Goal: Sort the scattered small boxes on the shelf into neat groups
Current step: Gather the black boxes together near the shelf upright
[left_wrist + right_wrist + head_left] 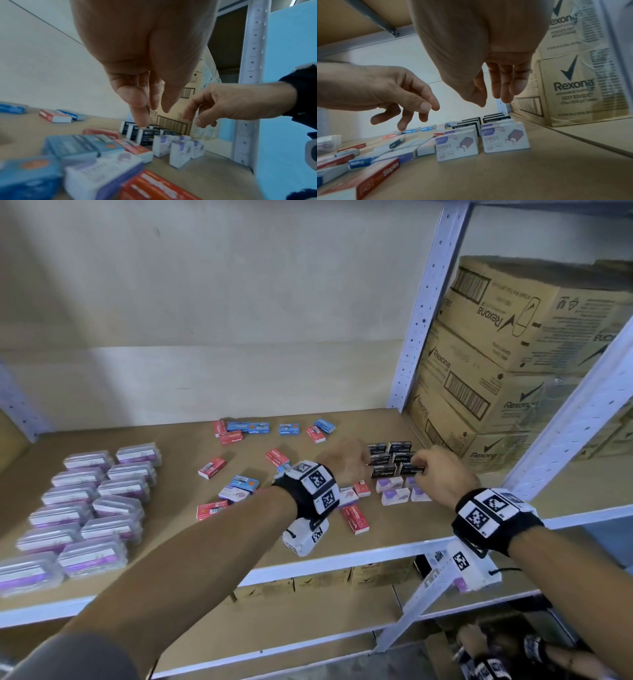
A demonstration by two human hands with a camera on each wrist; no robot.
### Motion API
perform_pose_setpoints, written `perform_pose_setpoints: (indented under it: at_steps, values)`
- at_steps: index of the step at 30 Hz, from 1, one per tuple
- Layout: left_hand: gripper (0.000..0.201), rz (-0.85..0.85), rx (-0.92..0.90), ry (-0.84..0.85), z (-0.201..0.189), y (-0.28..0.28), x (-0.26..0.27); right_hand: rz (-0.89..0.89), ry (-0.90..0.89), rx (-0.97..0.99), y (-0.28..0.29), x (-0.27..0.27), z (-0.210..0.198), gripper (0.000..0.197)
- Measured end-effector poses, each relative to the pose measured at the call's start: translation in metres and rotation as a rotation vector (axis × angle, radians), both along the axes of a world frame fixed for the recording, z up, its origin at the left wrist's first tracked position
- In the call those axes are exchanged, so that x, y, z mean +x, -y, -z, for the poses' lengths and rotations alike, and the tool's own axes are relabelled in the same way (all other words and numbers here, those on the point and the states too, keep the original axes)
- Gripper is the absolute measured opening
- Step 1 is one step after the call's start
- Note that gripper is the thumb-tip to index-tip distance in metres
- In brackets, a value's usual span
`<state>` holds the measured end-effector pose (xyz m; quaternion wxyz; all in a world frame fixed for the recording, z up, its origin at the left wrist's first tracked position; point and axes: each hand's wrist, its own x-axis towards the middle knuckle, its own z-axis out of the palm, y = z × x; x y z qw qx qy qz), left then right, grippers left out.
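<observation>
Two forearms with marker-covered wrist bands reach in over the shelf's (342, 556) front edge. Both hands hover over a tidy block of black staple boxes (390, 458) near the shelf's back right corner, beside stacked Rexona cartons (496, 364). The left hand (344, 460) has its fingers (142, 120) loosely spread and pointing down, one fingertip touching the top of a black box; it grips nothing. The right hand (442, 474) hangs just above the same block, fingers (505, 86) relaxed, slightly apart and empty. Just in front of the black boxes stands a small group of white-and-purple staple boxes (402, 491).

The step in hand looks like squaring up the black group. Red staple boxes (212, 467) and blue staple boxes (248, 428) lie scattered across the middle of the shelf, not yet grouped. Clear plastic cases (89, 501) sit in rows toward the left edge. The next move likely calls for picking up a loose red or blue box and starting its own group.
</observation>
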<state>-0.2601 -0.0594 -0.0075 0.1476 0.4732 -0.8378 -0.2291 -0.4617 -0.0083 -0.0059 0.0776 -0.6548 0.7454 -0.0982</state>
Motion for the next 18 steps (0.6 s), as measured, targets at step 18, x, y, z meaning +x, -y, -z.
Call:
perform_pose_setpoints:
  at_steps: [18]
  values:
    - [0.018,-0.238,0.134,0.121,-0.006,0.007,0.161,-0.397,-0.061,0.116,0.01,0.094,0.014,0.034]
